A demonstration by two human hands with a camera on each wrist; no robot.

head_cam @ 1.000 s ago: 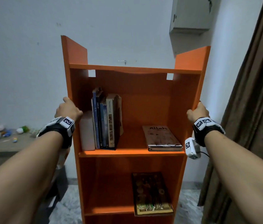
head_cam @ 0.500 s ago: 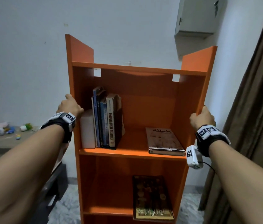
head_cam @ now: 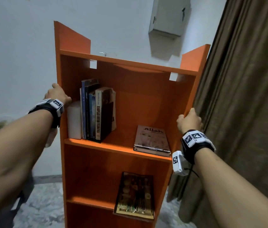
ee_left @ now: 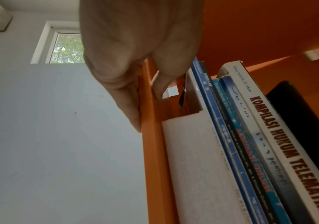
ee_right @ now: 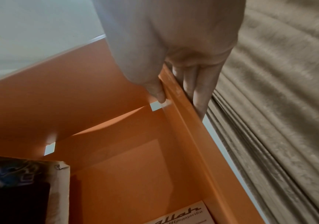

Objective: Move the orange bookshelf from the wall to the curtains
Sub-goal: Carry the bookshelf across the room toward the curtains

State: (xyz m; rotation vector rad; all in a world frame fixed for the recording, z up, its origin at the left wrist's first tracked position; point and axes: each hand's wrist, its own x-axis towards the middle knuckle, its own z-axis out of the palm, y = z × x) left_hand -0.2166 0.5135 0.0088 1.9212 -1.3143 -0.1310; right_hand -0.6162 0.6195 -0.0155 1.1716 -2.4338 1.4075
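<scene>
White wall [head_cam: 23,55] behind, curtains [head_cam: 245,96] touching bookshelf [head_cam: 130,104] on right. Left hand [head_cam: 58,94] and right hand [head_cam: 189,121] pinching its side boards, thumbs inside in wrist views. Books [head_cam: 95,112] inside.

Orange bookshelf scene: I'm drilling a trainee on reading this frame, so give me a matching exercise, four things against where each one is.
Things:
1. left hand
2. right hand
3. white foam block
4. book titled Allah

Places:
A. lying flat on the middle shelf, right part
B. gripping the orange bookshelf by its curtain-side panel
C. standing at the left end of the upright books
D. gripping the wall-side panel

Pairs: 1-D, 2-B, 3-C, 4-A
</scene>
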